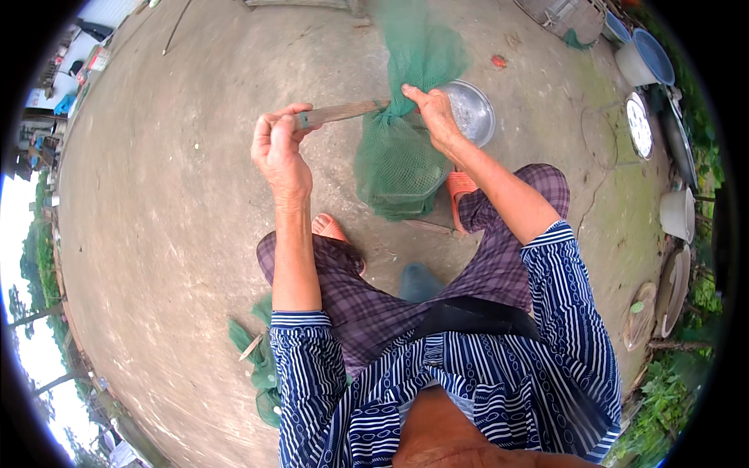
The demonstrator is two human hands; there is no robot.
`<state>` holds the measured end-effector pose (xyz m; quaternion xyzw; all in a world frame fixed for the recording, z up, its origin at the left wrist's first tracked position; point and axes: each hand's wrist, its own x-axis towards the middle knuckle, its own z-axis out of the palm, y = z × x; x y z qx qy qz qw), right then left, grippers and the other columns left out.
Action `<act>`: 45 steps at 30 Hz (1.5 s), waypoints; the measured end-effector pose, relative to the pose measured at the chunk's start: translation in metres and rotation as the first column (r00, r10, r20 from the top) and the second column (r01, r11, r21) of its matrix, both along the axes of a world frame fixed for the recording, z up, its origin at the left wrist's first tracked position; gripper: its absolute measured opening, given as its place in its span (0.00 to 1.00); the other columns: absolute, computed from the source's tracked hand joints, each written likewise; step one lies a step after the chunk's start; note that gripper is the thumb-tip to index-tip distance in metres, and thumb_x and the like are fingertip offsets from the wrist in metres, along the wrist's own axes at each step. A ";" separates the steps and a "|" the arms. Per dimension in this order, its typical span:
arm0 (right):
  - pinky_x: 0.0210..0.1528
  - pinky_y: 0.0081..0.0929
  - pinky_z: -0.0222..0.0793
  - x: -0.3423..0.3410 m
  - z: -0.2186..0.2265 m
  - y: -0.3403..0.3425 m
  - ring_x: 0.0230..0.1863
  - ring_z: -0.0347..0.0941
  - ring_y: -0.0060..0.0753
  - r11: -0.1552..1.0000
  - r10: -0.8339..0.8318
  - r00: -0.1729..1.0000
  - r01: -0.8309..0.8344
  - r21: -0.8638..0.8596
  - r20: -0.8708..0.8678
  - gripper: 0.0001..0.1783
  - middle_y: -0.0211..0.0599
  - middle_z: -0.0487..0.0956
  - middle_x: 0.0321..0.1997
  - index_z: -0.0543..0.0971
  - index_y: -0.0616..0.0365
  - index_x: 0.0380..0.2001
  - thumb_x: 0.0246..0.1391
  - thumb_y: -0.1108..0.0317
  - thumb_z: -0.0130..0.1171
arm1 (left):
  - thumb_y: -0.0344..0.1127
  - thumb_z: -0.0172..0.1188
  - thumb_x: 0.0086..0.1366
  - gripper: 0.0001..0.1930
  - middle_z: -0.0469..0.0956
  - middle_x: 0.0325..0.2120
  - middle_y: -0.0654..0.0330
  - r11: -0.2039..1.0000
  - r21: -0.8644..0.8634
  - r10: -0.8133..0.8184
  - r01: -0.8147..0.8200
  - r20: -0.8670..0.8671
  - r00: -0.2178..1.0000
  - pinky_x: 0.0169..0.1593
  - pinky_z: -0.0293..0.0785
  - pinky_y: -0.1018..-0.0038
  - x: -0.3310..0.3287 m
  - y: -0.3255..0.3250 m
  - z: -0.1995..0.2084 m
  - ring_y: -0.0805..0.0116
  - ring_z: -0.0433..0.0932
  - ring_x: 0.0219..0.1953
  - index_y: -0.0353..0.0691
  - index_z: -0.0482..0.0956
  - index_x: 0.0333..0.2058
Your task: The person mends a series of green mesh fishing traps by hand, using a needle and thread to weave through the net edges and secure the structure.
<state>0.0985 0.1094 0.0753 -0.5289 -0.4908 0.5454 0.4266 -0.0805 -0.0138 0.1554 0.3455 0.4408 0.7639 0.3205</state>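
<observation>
My left hand [279,152] is closed round one end of a flat wooden stick [345,112]. The stick's other end meets a gathered, twisted part of a green mesh net [399,168]. At that gather my right hand [438,118] grips the net, its thumb pointing toward the stick. Below the gather the net bulges over something box-like, which I cannot make out through the mesh. Above it the mesh spreads upward and is blurred. A shiny metal basin [473,117] stands just right of the net, partly behind my right hand.
More green netting [267,374] lies on the concrete floor [187,210] at my left. A thin stick [427,227] rests near my right foot. Along the right edge are a blue-lined bucket [641,66], a white tub [677,214] and round lids. A wooden bench [308,4] is at the top.
</observation>
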 end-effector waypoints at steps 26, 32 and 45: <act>0.42 0.24 0.65 -0.014 0.023 -0.026 0.34 0.70 0.26 0.568 0.795 0.551 -0.823 -0.010 -0.253 0.13 0.34 0.74 0.30 0.73 0.62 0.33 0.48 0.64 0.51 | 0.32 0.52 0.59 0.11 0.73 0.14 0.55 0.827 0.075 0.561 -0.557 -0.065 0.825 0.15 0.65 0.80 -0.037 0.003 0.017 0.76 0.67 0.13 0.37 0.63 0.21; 0.42 0.21 0.63 -0.016 0.027 -0.035 0.32 0.69 0.24 0.562 0.827 0.559 -0.826 0.049 -0.061 0.18 0.31 0.76 0.28 0.75 0.60 0.28 0.51 0.55 0.46 | 0.40 0.45 0.63 0.13 0.70 0.17 0.56 0.944 0.050 0.268 -0.327 0.464 0.844 0.24 0.65 0.73 -0.026 0.011 0.023 0.68 0.67 0.18 0.40 0.62 0.23; 0.28 0.31 0.64 -0.021 -0.055 -0.048 0.15 0.64 0.27 0.488 0.777 0.521 -0.853 0.185 0.352 0.35 0.40 0.67 0.09 0.70 0.67 0.09 0.52 0.43 0.42 | 0.41 0.39 0.64 0.15 0.63 0.12 0.59 0.939 -0.342 0.151 -0.015 0.375 0.915 0.18 0.56 0.74 -0.074 -0.010 -0.022 0.69 0.58 0.14 0.40 0.61 0.22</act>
